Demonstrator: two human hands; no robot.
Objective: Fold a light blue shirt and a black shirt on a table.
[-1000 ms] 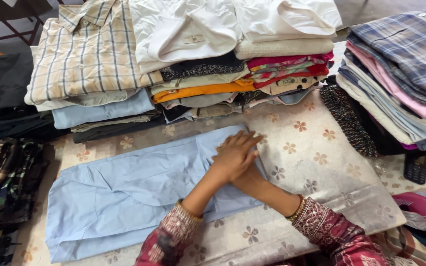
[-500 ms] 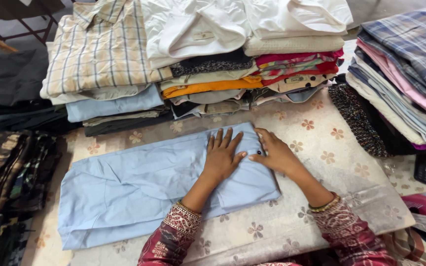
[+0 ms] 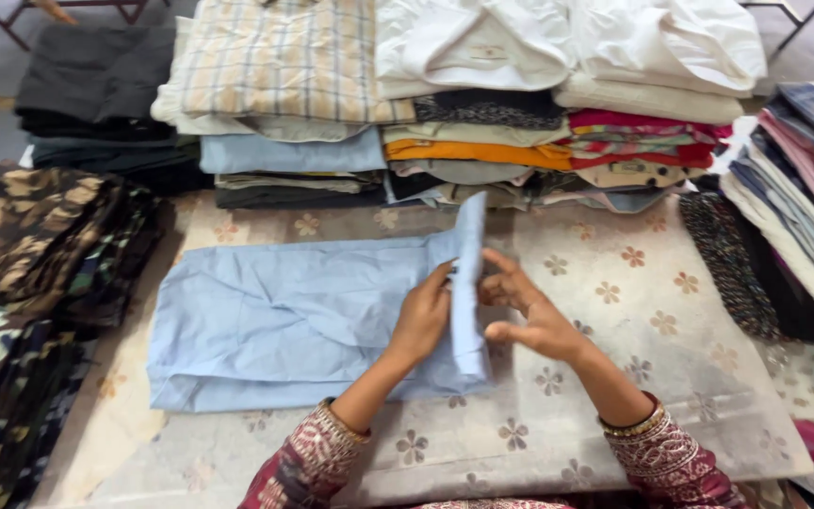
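Head view: light blue garment point(image 3: 294, 320) is lying flat at frame centre-left on a floral cloth point(image 3: 633, 311). Its right edge is standing up as a flap at centre, and both hands are pinching it: left hand point(image 3: 423, 320) grasping from the left, right hand point(image 3: 525, 316) from the right, fingers part open. Stacks of folded clothes point(image 3: 463, 94) are sitting along the top.
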